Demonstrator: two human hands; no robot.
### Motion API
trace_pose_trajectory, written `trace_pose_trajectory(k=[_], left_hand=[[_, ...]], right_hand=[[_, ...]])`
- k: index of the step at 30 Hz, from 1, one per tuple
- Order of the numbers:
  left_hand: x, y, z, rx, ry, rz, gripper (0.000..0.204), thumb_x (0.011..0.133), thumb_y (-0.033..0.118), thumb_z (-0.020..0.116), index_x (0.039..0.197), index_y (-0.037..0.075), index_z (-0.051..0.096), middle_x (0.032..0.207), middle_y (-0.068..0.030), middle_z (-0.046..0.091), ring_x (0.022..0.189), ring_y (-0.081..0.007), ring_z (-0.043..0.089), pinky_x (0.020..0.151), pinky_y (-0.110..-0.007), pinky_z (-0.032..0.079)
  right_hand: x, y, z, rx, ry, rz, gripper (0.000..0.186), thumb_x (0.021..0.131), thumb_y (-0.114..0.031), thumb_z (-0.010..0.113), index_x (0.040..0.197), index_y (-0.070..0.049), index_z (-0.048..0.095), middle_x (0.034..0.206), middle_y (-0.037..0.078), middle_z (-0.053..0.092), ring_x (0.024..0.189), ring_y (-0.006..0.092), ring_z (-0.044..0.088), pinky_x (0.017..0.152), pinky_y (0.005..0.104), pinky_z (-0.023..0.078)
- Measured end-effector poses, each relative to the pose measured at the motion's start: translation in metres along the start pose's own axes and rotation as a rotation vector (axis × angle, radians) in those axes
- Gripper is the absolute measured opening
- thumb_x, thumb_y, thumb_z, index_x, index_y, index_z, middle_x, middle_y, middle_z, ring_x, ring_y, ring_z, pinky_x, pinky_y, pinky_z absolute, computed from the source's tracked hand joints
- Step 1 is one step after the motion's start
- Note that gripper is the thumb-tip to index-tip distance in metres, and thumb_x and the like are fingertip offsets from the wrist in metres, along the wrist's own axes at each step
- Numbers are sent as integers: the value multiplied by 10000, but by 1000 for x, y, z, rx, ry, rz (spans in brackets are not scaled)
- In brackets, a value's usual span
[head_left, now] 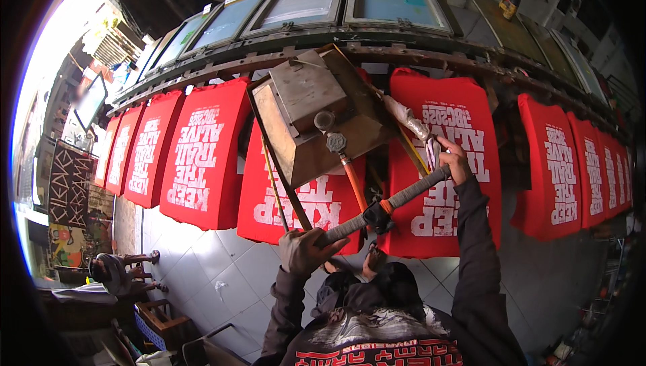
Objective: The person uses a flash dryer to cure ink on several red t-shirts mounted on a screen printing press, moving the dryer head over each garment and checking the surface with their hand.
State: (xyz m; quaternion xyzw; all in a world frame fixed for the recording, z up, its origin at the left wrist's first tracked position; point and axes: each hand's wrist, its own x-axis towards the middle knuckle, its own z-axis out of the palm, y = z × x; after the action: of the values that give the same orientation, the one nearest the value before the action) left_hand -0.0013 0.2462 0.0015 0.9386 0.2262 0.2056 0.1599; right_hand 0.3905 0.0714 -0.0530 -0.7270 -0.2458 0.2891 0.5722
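My left hand (pixel 303 251) is closed round the left end of a handlebar (pixel 410 192) wrapped in grey tape. At the bar's right end my right hand (pixel 456 161) is closed on it, with the index finger reaching up toward a cloth- or plastic-wrapped rod. An orange post (pixel 354 183) joins the bar to a tilted metal hood with a box on top (pixel 311 90), which looks like a heater. Beneath the hood lies a red shirt (pixel 259 214) with white print, partly covered. Another printed red shirt (pixel 441 231) lies right of it, partly behind the bar.
More printed red shirts (pixel 202 144) line the rack on both sides. Behind them stand framed printing screens (pixel 296 6) along a metal rail (pixel 457 63). A yellow tool (pixel 509 6) rests at the back right. Another person (pixel 121 273) is at the lower left, on the tiled floor.
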Motion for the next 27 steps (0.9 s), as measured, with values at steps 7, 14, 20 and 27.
trace_pose_trajectory(k=[7,14,20,27], left_hand=[[0,2,-2,-2,54,-5,507,748,553,876,623,137,616,466,22,507,420,-183,590,444,-334,430],[1,6,-2,-10,2,-51,492,724,514,901,605,132,613,505,-3,571,455,-216,620,470,-363,488],[-1,1,2,-28,68,-8,546,762,551,871,577,136,568,439,12,466,388,-188,552,426,-347,405],[-1,4,-2,16,-15,-64,491,725,536,891,606,140,628,500,6,561,451,-220,604,475,-371,482]], right_hand=[[5,12,-3,-73,-11,-43,217,815,-81,548,664,68,503,1510,262,526,732,111,541,678,298,452],[7,14,-4,37,-10,-3,272,799,-139,544,753,121,611,1550,264,486,646,112,518,645,305,448],[4,3,1,36,-7,0,287,814,-156,533,681,97,564,1556,284,468,607,117,507,622,310,444],[5,9,-3,21,-36,-61,754,759,-141,558,1453,143,481,822,12,539,653,77,448,590,242,384]])
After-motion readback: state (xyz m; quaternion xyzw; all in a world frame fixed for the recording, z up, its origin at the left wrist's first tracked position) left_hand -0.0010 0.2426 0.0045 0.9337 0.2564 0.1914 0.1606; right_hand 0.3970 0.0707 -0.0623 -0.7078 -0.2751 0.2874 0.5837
